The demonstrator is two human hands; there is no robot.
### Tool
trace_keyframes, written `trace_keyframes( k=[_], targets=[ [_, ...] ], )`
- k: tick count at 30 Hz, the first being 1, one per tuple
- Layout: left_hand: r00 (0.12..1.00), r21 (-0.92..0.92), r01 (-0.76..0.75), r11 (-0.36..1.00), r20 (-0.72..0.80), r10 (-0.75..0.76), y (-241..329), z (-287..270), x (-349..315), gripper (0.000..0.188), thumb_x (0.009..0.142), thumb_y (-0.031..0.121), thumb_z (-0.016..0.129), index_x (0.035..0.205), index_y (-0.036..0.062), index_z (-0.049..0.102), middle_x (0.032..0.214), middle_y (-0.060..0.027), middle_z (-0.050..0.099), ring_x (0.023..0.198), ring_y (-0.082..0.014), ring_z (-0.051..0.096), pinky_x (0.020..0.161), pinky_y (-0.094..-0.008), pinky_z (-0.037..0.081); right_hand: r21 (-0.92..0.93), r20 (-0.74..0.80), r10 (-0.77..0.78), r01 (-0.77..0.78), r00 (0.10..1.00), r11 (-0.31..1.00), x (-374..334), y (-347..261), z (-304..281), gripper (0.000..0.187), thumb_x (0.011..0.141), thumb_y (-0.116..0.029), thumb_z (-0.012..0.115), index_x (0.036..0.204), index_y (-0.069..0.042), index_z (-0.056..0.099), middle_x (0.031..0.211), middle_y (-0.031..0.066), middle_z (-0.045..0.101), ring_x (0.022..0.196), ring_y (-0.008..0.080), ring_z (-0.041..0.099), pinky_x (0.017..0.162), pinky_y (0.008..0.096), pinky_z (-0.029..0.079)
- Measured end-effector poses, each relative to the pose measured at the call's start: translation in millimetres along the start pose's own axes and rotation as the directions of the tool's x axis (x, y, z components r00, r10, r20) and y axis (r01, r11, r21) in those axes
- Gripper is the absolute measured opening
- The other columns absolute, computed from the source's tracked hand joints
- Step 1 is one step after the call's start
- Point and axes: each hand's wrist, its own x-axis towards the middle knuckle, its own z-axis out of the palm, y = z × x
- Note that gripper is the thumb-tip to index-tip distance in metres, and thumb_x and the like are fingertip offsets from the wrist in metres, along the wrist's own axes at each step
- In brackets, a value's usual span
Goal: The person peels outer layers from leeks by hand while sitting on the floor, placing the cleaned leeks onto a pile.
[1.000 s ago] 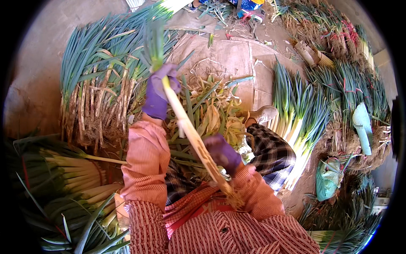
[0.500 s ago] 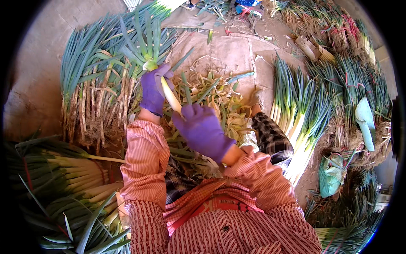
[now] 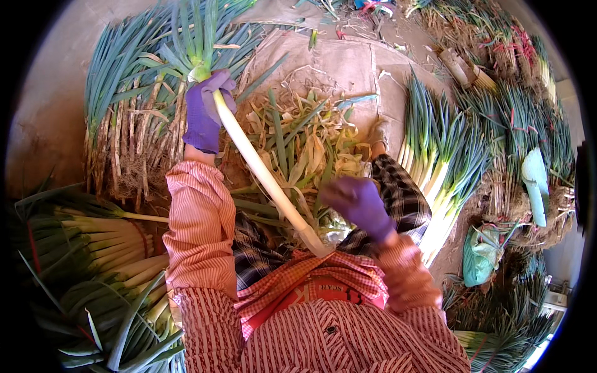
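In my purple-gloved left hand I grip a long leek just below its green leaves. Its white stalk slants down toward my lap, and its root end lies near the checked cloth at my waist. My right hand, also in a purple glove, is apart from the stalk, over my right knee. Motion smears its fingers. A heap of stripped yellow and green leaves lies between my legs, beyond the stalk.
Untrimmed leeks with dirty roots lie at the left. Clean white-stalked leeks are laid at the right. Tied bundles fill the lower left. Farther right are more rooted leeks and a green plastic bag.
My left hand has moved up and left with the leek. My right hand has come off the stalk and moved right and down. The stalk now shows white along its length.
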Motion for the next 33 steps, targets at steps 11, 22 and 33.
trace_keyframes(
  k=[11,22,33],
  targets=[
    [0.999,-0.187,0.034,0.982,-0.032,-0.041,-10.1,-10.6,6.5,0.022,0.086,0.020,0.065,0.099,0.0036,0.057,0.074,-0.0075,0.061,0.049,-0.0119,0.047,0.045,-0.0279,0.040,0.553,0.156,0.316,-0.348,0.936,0.757,-11.1,-23.8,49.4,0.043,0.085,-0.023,0.068,0.119,0.000,0.056,0.073,0.0069,0.060,0.061,0.0127,0.056,0.054,0.0280,0.046],
    [0.991,-0.080,0.055,0.995,-0.120,-0.065,-8.9,-19.1,12.7,0.018,0.082,0.019,0.070,0.090,0.0070,0.059,0.063,0.0009,0.053,0.044,-0.0098,0.044,0.042,-0.0283,0.038,0.211,-0.013,0.244,-0.236,0.970,0.949,-95.3,-32.5,52.5,0.035,0.088,-0.024,0.064,0.116,-0.005,0.059,0.085,0.0158,0.065,0.062,0.0185,0.063,0.053,0.0325,0.048],
    [0.993,-0.098,0.103,0.990,-0.042,-0.108,-15.5,15.9,3.2,0.014,0.081,0.015,0.065,0.084,0.0038,0.058,0.061,-0.0031,0.054,0.039,-0.0122,0.044,0.038,-0.0286,0.041,0.142,-0.239,0.112,-0.080,0.964,0.987,3.4,-2.8,26.4,0.048,0.082,-0.025,0.071,0.122,-0.003,0.057,0.091,0.0171,0.067,0.075,0.0231,0.067,0.067,0.0314,0.052]
  ],
)
